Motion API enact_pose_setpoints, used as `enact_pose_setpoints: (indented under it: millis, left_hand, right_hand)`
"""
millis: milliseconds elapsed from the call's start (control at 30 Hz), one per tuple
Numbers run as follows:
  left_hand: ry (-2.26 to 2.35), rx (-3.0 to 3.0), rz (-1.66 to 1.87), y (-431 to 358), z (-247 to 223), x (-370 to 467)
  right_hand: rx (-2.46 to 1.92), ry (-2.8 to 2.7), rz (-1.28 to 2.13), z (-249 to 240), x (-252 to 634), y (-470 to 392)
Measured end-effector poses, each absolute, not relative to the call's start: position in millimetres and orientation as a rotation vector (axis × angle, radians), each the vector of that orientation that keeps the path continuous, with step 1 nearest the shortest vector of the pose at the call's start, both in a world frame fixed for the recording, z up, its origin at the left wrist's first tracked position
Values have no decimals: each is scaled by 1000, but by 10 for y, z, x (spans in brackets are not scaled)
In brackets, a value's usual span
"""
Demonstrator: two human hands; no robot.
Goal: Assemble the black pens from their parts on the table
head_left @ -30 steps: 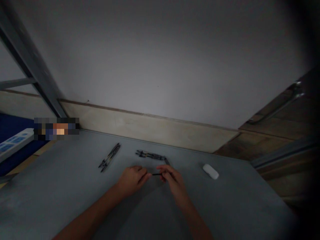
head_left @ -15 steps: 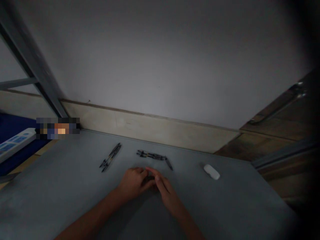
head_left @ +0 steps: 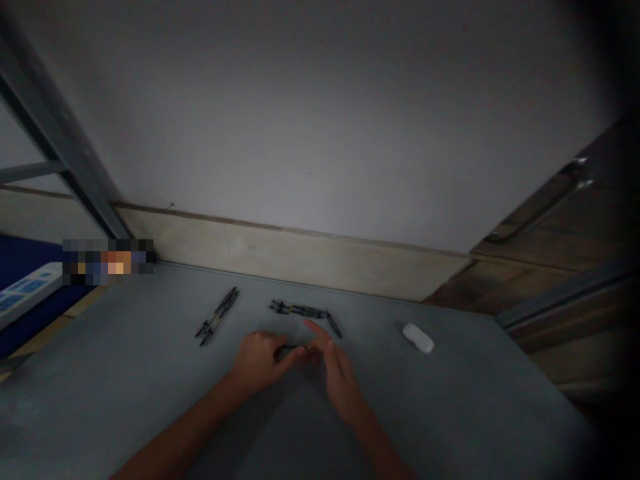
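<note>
My left hand (head_left: 257,360) is closed around a thin dark pen (head_left: 291,346), of which only a short piece shows between thumb and fingers. At the pen's right end, the curled fingers of my right hand (head_left: 341,377) close on it, while the index finger points up and left. Just beyond the hands, several dark pens (head_left: 297,309) lie side by side, with one more pen (head_left: 333,325) angled off their right end. To the left, a slanted group of pens (head_left: 217,317) rests on the grey table (head_left: 150,373).
A white rounded object (head_left: 419,338), like a computer mouse, lies on the right of the table. A white power strip (head_left: 30,290) is at the far left, beside a blurred patch. Behind the table stands a wall with a pale tiled skirting (head_left: 300,257).
My hands have moved slightly apart, and a piece of the dark pen now shows between them. My right index finger has lifted away from the left hand. The view has shifted a little.
</note>
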State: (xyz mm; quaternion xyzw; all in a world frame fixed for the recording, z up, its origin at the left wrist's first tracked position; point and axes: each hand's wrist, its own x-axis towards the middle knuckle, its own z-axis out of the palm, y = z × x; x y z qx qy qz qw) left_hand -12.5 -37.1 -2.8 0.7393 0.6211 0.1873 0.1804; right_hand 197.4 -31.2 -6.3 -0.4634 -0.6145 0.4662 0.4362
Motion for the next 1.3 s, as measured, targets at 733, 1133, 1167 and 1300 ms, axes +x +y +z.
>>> enact_pose_setpoints:
  millis: [733,1133,1167,1300]
  left_hand:
    - [1850,2057,369,-363,62,-110]
    - [1868,1999,414,-350,54,-125]
    - [1871,1989,418,-349,48,-130]
    - [1861,1978,440,-338,35,-147]
  right_hand:
    - [-1458,-1736,114,-274,2273,11]
    - [-1245,-1263,1156,-11,2072,-113]
    - [-1212,-1231,1202,-17,2057,-120]
    - [-1095,-1065,1321,-33,2027,-127]
